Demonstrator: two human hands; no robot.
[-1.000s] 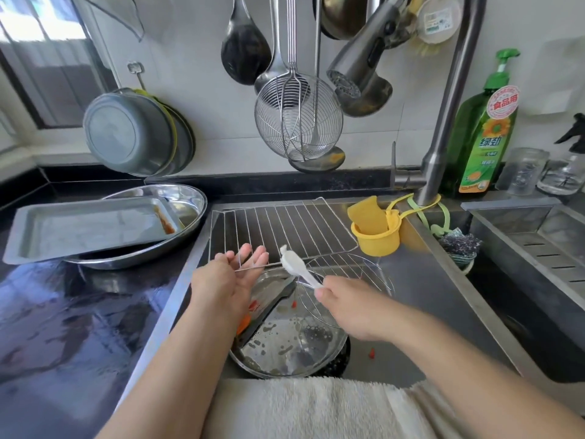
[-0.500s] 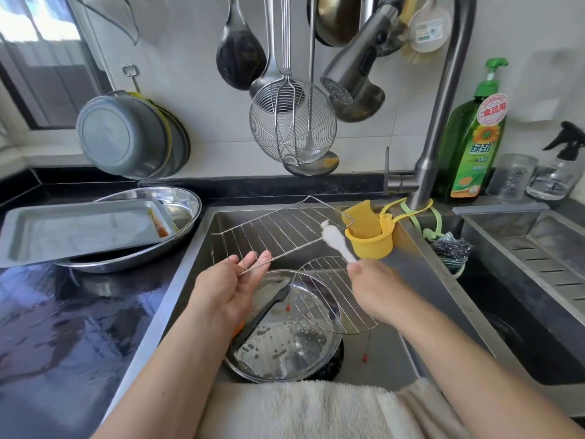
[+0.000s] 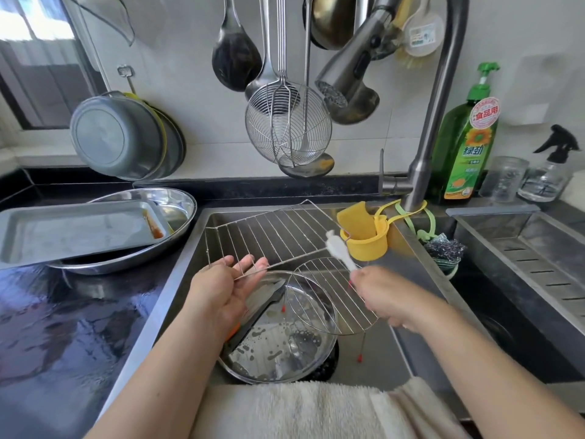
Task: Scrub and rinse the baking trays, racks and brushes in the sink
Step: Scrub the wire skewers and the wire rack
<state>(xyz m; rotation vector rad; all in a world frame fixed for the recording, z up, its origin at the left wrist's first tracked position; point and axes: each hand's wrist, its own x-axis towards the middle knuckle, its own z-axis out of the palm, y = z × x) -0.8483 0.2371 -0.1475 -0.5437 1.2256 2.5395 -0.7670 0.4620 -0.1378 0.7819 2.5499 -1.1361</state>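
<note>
— Where the dark counter ends at the steel lip, sink dropping away, with bare basin floor only at the right and a white towel draped over the near edge. Crowded?

— Fairly. Rectangular rack tilted up across the back half, far edge close to the yellow sponge holder, near edge resting on the left hand, palm up, fingers spread and nearly straight under the wire.

— And lower down?

— Round pan on the basin floor, round rack leaning over its right rim. Baking tray well apart on the counter, lying in an oval dish.

— Right side?

— Right hand above the round rack, fingers curled, pinching a small white brush, head touching the rectangular rack's right edge.
</note>
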